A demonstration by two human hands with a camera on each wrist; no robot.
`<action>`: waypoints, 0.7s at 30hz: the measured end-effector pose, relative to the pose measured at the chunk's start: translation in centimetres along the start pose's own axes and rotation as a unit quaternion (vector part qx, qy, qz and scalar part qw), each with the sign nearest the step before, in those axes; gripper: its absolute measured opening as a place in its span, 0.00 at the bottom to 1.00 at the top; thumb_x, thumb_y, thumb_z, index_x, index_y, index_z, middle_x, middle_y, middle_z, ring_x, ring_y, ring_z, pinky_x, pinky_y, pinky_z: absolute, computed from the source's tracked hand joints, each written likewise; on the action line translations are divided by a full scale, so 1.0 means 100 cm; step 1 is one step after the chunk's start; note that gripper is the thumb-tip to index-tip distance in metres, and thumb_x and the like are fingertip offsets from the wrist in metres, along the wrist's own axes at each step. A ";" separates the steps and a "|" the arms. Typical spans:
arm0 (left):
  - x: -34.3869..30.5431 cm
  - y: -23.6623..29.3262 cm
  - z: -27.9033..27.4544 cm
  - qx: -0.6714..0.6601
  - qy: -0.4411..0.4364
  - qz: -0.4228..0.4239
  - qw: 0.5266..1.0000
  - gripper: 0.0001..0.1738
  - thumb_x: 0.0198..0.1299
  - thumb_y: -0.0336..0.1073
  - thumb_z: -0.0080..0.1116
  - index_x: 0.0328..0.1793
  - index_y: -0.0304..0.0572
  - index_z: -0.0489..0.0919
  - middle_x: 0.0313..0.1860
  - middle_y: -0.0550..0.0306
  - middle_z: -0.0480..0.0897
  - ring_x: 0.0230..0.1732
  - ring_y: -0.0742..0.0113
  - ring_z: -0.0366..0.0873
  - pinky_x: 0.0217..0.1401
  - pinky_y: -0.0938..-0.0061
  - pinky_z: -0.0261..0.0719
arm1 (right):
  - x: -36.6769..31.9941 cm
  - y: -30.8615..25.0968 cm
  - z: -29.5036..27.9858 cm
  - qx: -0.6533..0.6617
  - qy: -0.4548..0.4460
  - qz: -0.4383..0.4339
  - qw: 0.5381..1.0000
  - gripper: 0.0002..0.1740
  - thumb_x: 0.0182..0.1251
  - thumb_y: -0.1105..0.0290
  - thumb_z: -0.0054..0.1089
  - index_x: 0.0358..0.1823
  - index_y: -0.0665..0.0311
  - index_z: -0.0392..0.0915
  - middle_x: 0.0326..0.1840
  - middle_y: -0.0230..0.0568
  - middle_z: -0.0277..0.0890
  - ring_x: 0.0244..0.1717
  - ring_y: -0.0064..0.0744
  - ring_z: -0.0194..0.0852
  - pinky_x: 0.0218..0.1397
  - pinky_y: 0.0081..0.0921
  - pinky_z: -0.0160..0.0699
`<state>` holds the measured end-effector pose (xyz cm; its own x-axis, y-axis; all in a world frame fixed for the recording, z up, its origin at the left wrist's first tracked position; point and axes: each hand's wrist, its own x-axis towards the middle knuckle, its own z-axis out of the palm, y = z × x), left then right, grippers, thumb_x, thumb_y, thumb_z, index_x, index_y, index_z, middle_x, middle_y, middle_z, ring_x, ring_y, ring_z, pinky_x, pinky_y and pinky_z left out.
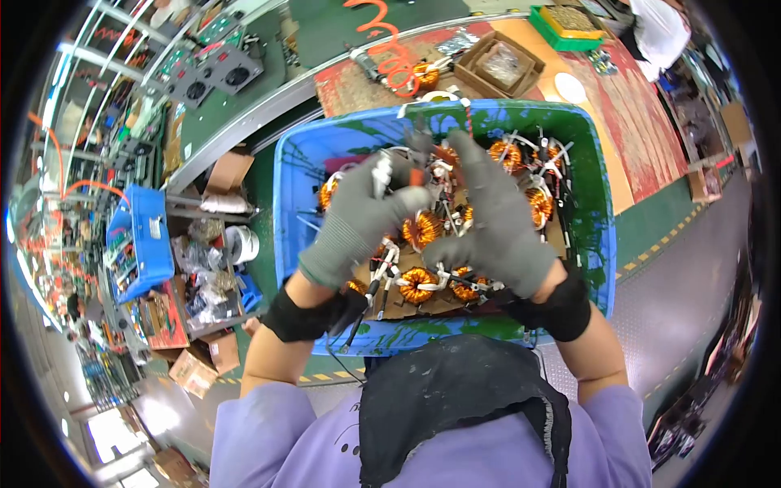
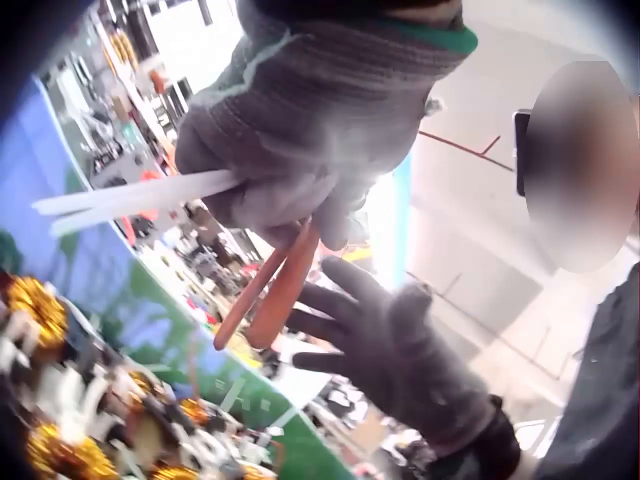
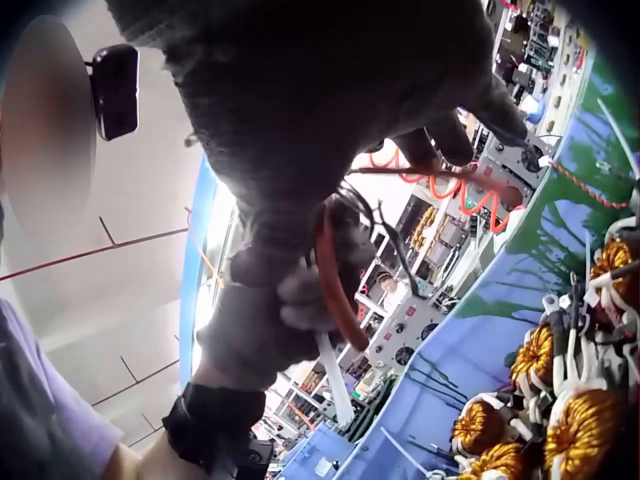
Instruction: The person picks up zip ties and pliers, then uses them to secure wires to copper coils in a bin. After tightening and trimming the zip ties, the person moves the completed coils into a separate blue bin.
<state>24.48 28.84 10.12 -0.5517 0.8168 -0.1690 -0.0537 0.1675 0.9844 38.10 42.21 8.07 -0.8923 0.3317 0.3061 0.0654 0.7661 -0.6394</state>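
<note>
Above a blue bin [image 1: 285, 220], my gloved left hand [image 1: 358, 207] grips a tool with two orange handles [image 2: 287, 290], spread like those of pliers; its working end is hidden. White strips [image 2: 140, 197] also stick out of the same grip. My gloved right hand [image 1: 504, 220] hovers beside it over the bin, fingers spread and holding nothing in the left wrist view. Below both hands lie several copper-wound ring coils [image 1: 417, 285] with white-sleeved and black leads, on brown cardboard [image 1: 390, 311].
Beyond the bin, a worn red worktop [image 1: 634, 138] carries a cardboard tray [image 1: 498, 65], a green box [image 1: 565, 31] and a coiled orange hose [image 1: 389, 57]. On the left stand a smaller blue crate [image 1: 154, 232] and a white bucket [image 1: 242, 244]. Another person [image 1: 659, 32] is at the far right.
</note>
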 end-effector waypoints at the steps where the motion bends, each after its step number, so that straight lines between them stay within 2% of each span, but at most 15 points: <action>1: -0.003 0.008 0.017 -0.043 -0.035 -0.047 0.997 0.16 0.52 0.34 0.67 0.45 0.37 0.77 0.35 0.64 0.79 0.38 0.78 0.74 0.43 0.78 0.74 | -0.004 0.002 0.007 0.027 0.002 0.001 1.000 0.71 0.30 0.49 0.83 0.74 0.66 0.44 0.65 0.51 0.64 0.65 0.53 0.62 0.67 0.42 0.62; 2: -0.002 0.003 0.032 -0.040 -0.058 -0.052 0.996 0.16 0.52 0.33 0.66 0.45 0.37 0.77 0.36 0.64 0.79 0.38 0.77 0.74 0.43 0.78 0.74 | -0.007 0.003 0.007 0.197 -0.007 0.034 0.980 0.67 0.34 0.55 0.83 0.74 0.64 0.46 0.62 0.51 0.67 0.63 0.50 0.65 0.65 0.40 0.66; 4: 0.007 0.011 0.055 -0.013 -0.096 -0.042 0.994 0.14 0.51 0.32 0.66 0.43 0.38 0.78 0.35 0.64 0.79 0.37 0.78 0.74 0.42 0.78 0.74 | -0.024 0.018 0.009 0.356 0.012 0.087 0.930 0.61 0.39 0.63 0.81 0.73 0.60 0.48 0.60 0.48 0.70 0.60 0.47 0.70 0.62 0.37 0.71; 6: 0.030 0.011 0.062 0.020 -0.156 -0.020 0.987 0.12 0.54 0.36 0.63 0.41 0.36 0.78 0.33 0.62 0.79 0.34 0.77 0.73 0.41 0.76 0.74 | -0.034 0.032 -0.016 0.181 0.027 0.114 0.977 0.43 0.49 0.70 0.71 0.69 0.55 0.60 0.57 0.49 0.73 0.56 0.47 0.75 0.59 0.34 0.74; 8: 0.077 -0.008 0.059 0.178 -0.104 0.011 0.978 0.15 0.57 0.42 0.60 0.42 0.37 0.81 0.32 0.59 0.81 0.35 0.71 0.78 0.39 0.71 0.75 | -0.047 0.055 -0.041 0.118 -0.012 0.227 0.967 0.37 0.55 0.65 0.67 0.67 0.53 0.64 0.55 0.49 0.75 0.58 0.50 0.74 0.60 0.38 0.73; 9: 0.098 -0.017 0.063 0.287 -0.049 0.092 0.952 0.17 0.58 0.45 0.59 0.42 0.37 0.81 0.32 0.55 0.82 0.36 0.65 0.79 0.40 0.68 0.75 | -0.049 0.063 -0.048 0.119 -0.008 0.232 0.965 0.37 0.55 0.65 0.67 0.67 0.53 0.64 0.55 0.49 0.75 0.58 0.50 0.74 0.60 0.38 0.73; 10: 0.118 -0.024 0.070 0.389 0.007 0.173 0.905 0.20 0.58 0.48 0.58 0.43 0.37 0.81 0.32 0.51 0.83 0.36 0.59 0.81 0.40 0.65 0.76 | -0.049 0.070 -0.054 0.026 -0.090 0.296 0.951 0.35 0.55 0.61 0.65 0.66 0.52 0.65 0.53 0.49 0.76 0.57 0.50 0.74 0.59 0.40 0.73; 11: 0.135 -0.029 0.079 0.390 0.001 0.173 0.904 0.20 0.58 0.48 0.58 0.43 0.37 0.81 0.32 0.51 0.83 0.36 0.59 0.81 0.40 0.65 0.76 | -0.049 0.075 -0.058 -0.066 -0.171 0.355 0.917 0.33 0.56 0.57 0.63 0.65 0.51 0.66 0.52 0.48 0.77 0.57 0.50 0.73 0.58 0.41 0.73; 12: 0.151 -0.032 0.088 0.478 -0.033 0.164 0.862 0.21 0.57 0.50 0.60 0.43 0.37 0.81 0.34 0.49 0.83 0.37 0.55 0.81 0.41 0.63 0.76 | -0.050 0.083 -0.053 -0.064 -0.168 0.360 0.916 0.33 0.56 0.57 0.63 0.65 0.51 0.66 0.52 0.48 0.77 0.57 0.50 0.73 0.58 0.41 0.73; 13: 0.166 -0.034 0.096 0.560 -0.065 0.155 0.811 0.22 0.56 0.51 0.61 0.43 0.38 0.81 0.36 0.46 0.83 0.38 0.50 0.81 0.42 0.61 0.76 | -0.052 0.095 -0.042 -0.117 -0.181 0.337 0.917 0.31 0.56 0.56 0.62 0.63 0.51 0.68 0.51 0.47 0.77 0.56 0.49 0.74 0.57 0.42 0.74; 14: 0.179 -0.038 0.102 0.561 -0.069 0.156 0.810 0.22 0.56 0.51 0.61 0.43 0.38 0.81 0.36 0.46 0.83 0.38 0.50 0.81 0.42 0.61 0.76 | -0.052 0.102 -0.037 -0.168 -0.195 0.312 0.914 0.29 0.56 0.54 0.61 0.60 0.52 0.70 0.51 0.46 0.77 0.55 0.48 0.75 0.55 0.42 0.74; 16: 0.193 -0.040 0.112 0.615 -0.223 0.034 0.756 0.23 0.53 0.51 0.66 0.43 0.38 0.81 0.37 0.46 0.83 0.40 0.52 0.81 0.44 0.61 0.77 | -0.044 0.100 -0.033 -0.181 -0.201 0.311 0.911 0.26 0.57 0.53 0.58 0.57 0.53 0.71 0.49 0.46 0.77 0.54 0.47 0.75 0.54 0.42 0.74; 17: 0.197 -0.042 0.115 0.586 -0.247 -0.065 0.769 0.24 0.50 0.49 0.69 0.46 0.38 0.81 0.39 0.45 0.83 0.41 0.53 0.81 0.47 0.61 0.77 | -0.043 0.104 -0.029 -0.184 -0.202 0.311 0.910 0.26 0.57 0.53 0.58 0.56 0.54 0.71 0.49 0.47 0.77 0.54 0.48 0.76 0.55 0.43 0.73; 20: 0.208 -0.077 0.103 0.531 -0.251 0.004 0.810 0.23 0.50 0.47 0.69 0.47 0.38 0.82 0.37 0.45 0.83 0.40 0.55 0.81 0.46 0.64 0.77 | -0.034 0.106 -0.025 -0.180 -0.216 0.325 0.903 0.27 0.58 0.52 0.56 0.57 0.55 0.71 0.50 0.46 0.77 0.54 0.48 0.76 0.56 0.44 0.72; 21: 0.203 -0.073 0.102 0.498 -0.247 -0.016 0.831 0.21 0.51 0.43 0.69 0.46 0.37 0.82 0.35 0.50 0.83 0.38 0.61 0.80 0.45 0.66 0.76 | -0.031 0.107 -0.024 -0.176 -0.223 0.329 0.900 0.28 0.58 0.53 0.58 0.59 0.55 0.70 0.51 0.47 0.77 0.53 0.48 0.76 0.55 0.43 0.73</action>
<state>22.20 49.85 -1.01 -0.1419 0.8886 -0.4362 0.7895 0.3674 0.4917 42.65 50.71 1.98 -0.6933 0.5839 -0.4224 0.7138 0.6373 -0.2904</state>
